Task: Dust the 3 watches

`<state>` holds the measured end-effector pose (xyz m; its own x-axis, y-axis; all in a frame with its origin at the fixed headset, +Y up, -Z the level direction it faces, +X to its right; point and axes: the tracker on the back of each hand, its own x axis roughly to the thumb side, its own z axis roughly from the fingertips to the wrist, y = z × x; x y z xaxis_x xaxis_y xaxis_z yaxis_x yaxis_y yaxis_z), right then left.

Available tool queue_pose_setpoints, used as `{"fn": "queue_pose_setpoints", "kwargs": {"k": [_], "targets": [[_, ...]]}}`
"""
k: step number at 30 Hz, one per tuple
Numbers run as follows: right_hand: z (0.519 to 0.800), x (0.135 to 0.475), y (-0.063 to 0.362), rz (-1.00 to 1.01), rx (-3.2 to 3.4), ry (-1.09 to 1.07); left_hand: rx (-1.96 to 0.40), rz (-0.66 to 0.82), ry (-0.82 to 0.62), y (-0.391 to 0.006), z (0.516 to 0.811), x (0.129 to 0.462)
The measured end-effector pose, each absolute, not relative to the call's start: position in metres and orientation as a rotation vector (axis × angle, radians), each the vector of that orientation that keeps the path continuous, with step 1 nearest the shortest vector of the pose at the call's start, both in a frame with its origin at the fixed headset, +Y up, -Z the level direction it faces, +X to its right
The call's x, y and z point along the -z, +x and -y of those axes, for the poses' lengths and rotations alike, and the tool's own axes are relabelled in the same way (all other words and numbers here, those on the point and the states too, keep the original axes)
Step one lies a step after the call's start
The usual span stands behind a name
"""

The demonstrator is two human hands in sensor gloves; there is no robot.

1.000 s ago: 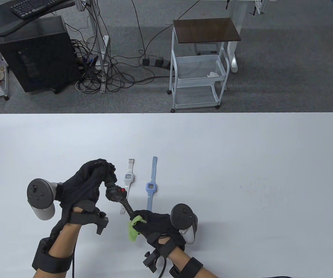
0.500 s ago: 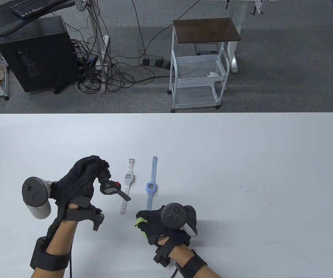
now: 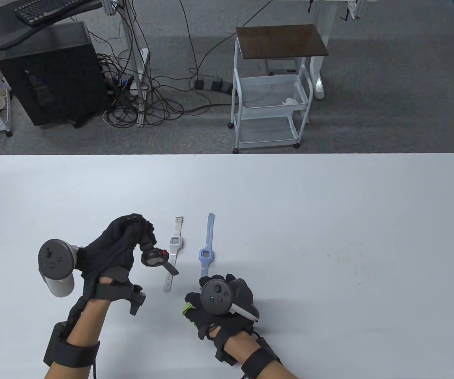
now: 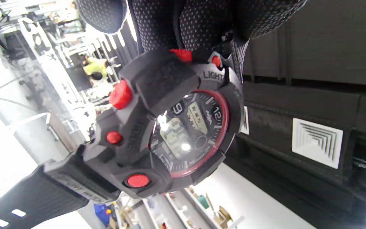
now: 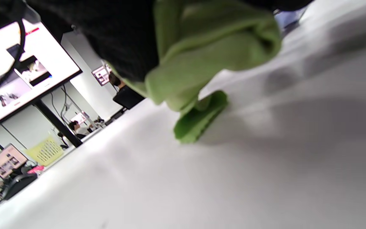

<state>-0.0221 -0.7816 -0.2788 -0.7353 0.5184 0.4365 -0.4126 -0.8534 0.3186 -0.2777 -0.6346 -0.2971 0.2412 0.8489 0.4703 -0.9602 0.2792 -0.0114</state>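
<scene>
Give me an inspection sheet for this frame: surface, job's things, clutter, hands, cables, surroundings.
Surface: white table, small marks at right.
Job's things: black watch held up; white watch and blue watch flat, side by side; green cloth.
Clutter: nothing seen.
Hands: left hand grips the black watch; right hand holds the cloth, its end touching the table.
Cables: tangle on floor.
Surroundings: white cart, computer tower.

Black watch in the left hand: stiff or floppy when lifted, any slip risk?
The black watch, held by the left hand, likely stays fairly stiff: its free strap juts out rather than drooping. Its chunky case suggests some weight. The ridged case and knobbly buttons probably limit slipping.
</scene>
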Motion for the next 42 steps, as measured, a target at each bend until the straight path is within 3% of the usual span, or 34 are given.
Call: {"fn": "queue_pose_setpoints", "kwargs": {"k": [23,35,42], "targets": [[0.784,0.281,-0.017,-0.374,-2.557,0.675,-1.236,0.425,0.263,-0.27,0.64,0.299],[0.776,0.29,0.013,-0.414,-2.256,0.621,-1.22,0.409,0.243,-0.266,0.645,0.301],[0.755,0.3,0.051,-0.305,-2.04,0.544,-1.198,0.414,0.201,-0.254,0.653,0.303]]}}
